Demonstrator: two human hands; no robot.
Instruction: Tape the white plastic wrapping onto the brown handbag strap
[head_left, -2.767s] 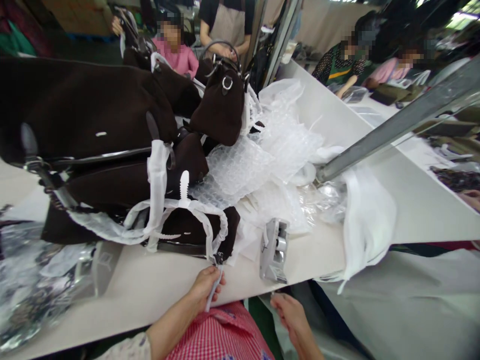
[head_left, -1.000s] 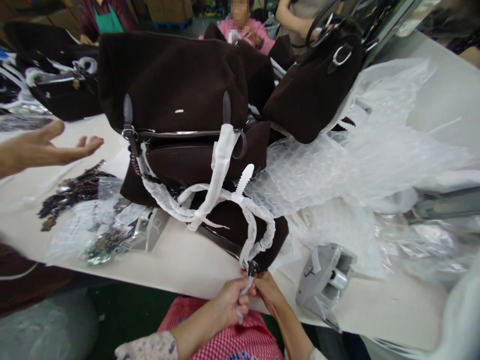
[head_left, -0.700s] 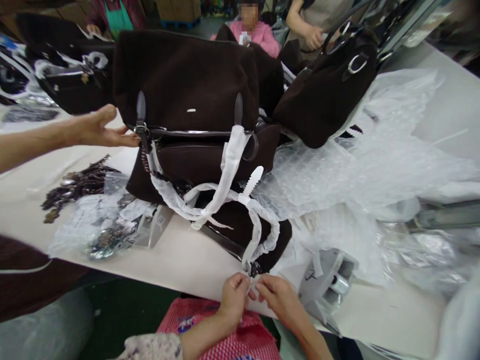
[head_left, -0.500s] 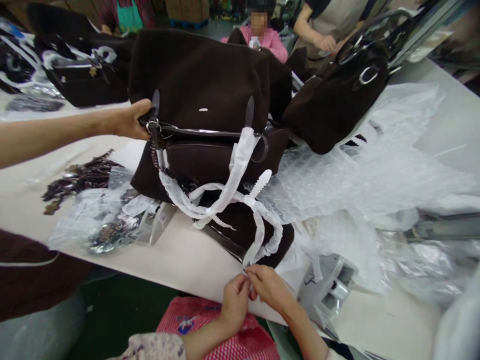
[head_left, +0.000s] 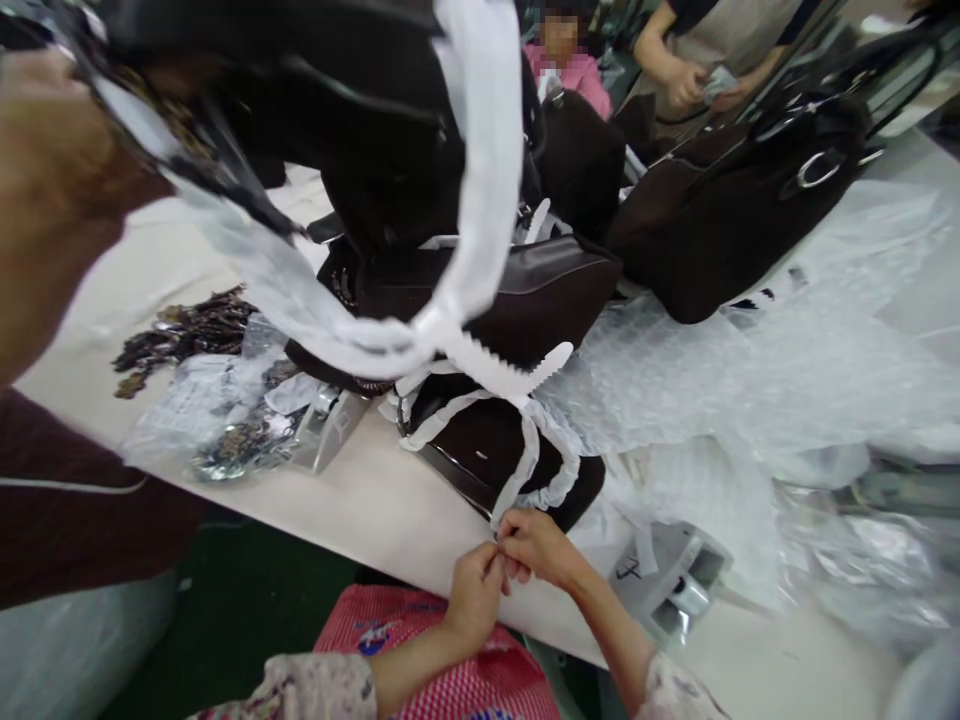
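At the table (head_left: 375,505) edge, the left hand (head_left: 474,590) and right hand (head_left: 536,545) pinched the white wrapped strap (head_left: 541,462) end, fingers together, steadying it. Beyond, a co-worker's hand (head_left: 52,170) lifted another dark bag (head_left: 360,110) above the dark handbag (head_left: 495,460).

Handbag packing workshop. Long white worktable (head_left: 375,500), near edge running across the view, piled with dark brown handbags (head_left: 720,230), handles wrapped in white protective foam strip (head_left: 480,180). Bubble wrap (head_left: 750,370) heaped toward the right edge; clear bags of metal hardware (head_left: 217,420) at the left edge. Other seated workers (head_left: 570,70) along the far edge.
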